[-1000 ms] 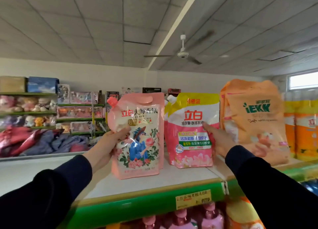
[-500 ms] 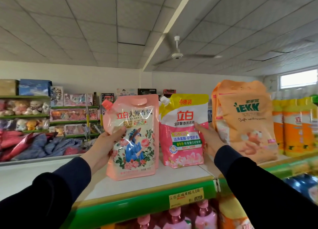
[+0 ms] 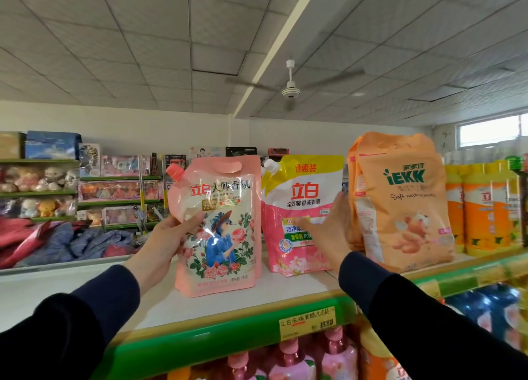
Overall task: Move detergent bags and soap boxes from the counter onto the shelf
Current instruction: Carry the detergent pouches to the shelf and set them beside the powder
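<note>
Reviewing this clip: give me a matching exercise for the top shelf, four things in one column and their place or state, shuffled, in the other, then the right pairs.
Things:
1. floral pink bag
2. yellow-topped pink bag
3. orange bag
4. orange bottles

Place or state:
A. farthest right on the shelf
B. gripped at its edge by the left hand
C. stands between the two pink-and-yellow and bottle groups, right of the right hand
D. right hand in front of its right side, fingers straight

Pairs: 1-B, 2-D, 3-C, 4-A

White ceiling fan (image 3: 290,90) on a tiled ceiling, plush toys (image 3: 37,177) and boxed toys (image 3: 110,190) on far green shelves, folded clothing (image 3: 65,241) below, bright window (image 3: 491,132) at right.
</note>
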### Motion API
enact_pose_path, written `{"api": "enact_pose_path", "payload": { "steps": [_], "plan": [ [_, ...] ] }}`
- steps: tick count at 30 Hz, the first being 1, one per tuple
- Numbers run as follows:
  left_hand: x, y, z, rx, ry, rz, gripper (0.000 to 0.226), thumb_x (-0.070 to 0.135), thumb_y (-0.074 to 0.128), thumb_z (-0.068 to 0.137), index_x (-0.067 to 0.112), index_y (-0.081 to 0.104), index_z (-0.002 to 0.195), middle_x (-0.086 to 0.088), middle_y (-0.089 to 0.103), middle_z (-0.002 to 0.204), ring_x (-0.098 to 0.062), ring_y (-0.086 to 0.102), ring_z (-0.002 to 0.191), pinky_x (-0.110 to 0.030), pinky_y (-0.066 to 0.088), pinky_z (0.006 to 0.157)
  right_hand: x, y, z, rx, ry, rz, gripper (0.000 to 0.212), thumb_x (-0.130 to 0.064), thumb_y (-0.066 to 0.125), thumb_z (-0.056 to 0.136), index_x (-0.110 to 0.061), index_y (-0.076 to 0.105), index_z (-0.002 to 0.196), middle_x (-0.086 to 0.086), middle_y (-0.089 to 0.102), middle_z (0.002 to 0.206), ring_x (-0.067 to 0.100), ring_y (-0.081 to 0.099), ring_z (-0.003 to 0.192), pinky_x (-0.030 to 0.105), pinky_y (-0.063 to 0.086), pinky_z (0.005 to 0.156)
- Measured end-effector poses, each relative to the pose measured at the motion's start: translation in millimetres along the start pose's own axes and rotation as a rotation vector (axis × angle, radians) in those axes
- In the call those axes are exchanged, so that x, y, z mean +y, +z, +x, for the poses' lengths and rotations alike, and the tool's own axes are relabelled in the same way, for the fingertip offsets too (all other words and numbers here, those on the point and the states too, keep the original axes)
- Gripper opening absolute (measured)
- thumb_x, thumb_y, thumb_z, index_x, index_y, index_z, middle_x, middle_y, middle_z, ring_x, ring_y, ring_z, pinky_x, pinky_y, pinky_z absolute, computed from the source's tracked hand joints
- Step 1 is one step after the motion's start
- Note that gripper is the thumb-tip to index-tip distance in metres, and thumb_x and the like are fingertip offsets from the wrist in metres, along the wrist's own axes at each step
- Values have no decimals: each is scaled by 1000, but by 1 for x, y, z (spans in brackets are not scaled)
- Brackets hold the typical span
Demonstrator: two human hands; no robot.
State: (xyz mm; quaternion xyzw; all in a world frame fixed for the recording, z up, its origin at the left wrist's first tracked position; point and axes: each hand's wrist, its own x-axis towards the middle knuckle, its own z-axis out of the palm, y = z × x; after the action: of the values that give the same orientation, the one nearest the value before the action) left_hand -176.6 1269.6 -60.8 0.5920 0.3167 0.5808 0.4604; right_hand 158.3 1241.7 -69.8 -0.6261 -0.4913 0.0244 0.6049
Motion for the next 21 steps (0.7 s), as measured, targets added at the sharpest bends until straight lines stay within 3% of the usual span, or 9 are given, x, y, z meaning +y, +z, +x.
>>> {"api": "enact_pose_path", "payload": {
  "steps": [2,4,8,13,17,19,21],
  "plan": [
    [0,0,-2,-8,15,18,52,44,80,72,20,67,117,4,79,81,-5,69,54,-22,54,48,-6,4,-9,17,-82,-209,133,-63,78,75,-27,-18,160,1,-16,170,25,-11,157,54,2,126],
    [2,0,-5,-26,35,46,54,46,80,71,24,66,118,4,80,90,-6,72,61,-24,55,54,-9,5,-15,-28,-121,-220,134,-65,76,76,-29,-23,158,-2,-27,168,24,-20,155,55,-4,125],
    [6,-7,-7,-15,77,59,57,45,82,70,28,66,121,2,78,110,-23,77,91,-39,58,74,-12,2,-20,-52,-132,-221,129,-65,74,78,-29,-18,160,-1,-23,169,26,-17,156,55,0,126],
    [16,-7,-16,75,166,39,57,37,84,75,32,56,124,3,73,116,-12,76,94,-27,60,69,-17,-7,-32,-64,-173,-219,121,-62,72,81,-27,-11,162,0,-16,170,25,-14,156,47,-7,122],
    [24,3,-25,325,332,231,76,31,86,77,36,40,137,7,51,140,-17,53,126,-44,46,105,-21,-19,-47,-81,-193,-194,117,-58,73,83,-28,-8,162,-2,-15,171,22,-15,156,54,-5,125],
    [31,10,-34,395,470,344,77,30,85,77,42,36,135,10,41,143,-19,42,134,-48,36,113,-25,-24,-54,-75,-196,-164,116,-56,74,83,-29,-6,162,-2,-12,171,22,-12,157,55,0,126],
    [38,18,-44,357,603,395,78,31,84,78,40,35,138,14,37,139,-16,38,135,-44,33,114,-30,-31,-63,-60,-196,-136,116,-56,76,81,-31,-4,162,-4,-8,172,21,-9,157,54,3,126]
  ]
}}
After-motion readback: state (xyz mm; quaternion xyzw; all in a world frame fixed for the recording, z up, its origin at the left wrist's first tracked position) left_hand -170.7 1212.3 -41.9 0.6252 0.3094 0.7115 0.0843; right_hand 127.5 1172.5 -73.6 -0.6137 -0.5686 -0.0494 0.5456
